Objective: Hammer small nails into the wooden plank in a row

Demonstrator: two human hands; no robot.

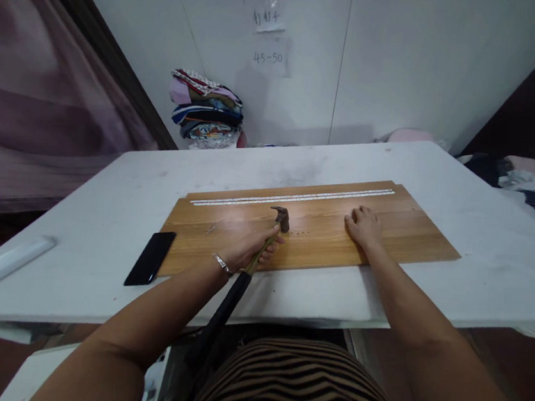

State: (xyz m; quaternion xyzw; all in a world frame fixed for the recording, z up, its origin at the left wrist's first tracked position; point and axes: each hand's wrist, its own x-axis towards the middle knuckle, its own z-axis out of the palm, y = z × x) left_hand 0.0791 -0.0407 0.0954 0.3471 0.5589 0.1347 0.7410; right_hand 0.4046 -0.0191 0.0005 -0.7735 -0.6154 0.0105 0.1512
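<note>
My left hand is closed round the shaft of a claw hammer, close under its metal head. The hammer's black grip slants back toward my body. Beneath it lies a wood-grain board. On the board to the right, my right hand rests with its fingers bent and slightly apart; nothing shows in them. A short row of small dark dots, perhaps nail heads or holes, runs right of the hammer head. A few loose nails lie on the board's left part.
Along the board's far side run long white strips. A black phone overlaps its left edge. Farther left on the white table lies a long white object. Folded clothes are stacked by the wall, with more cloth at right.
</note>
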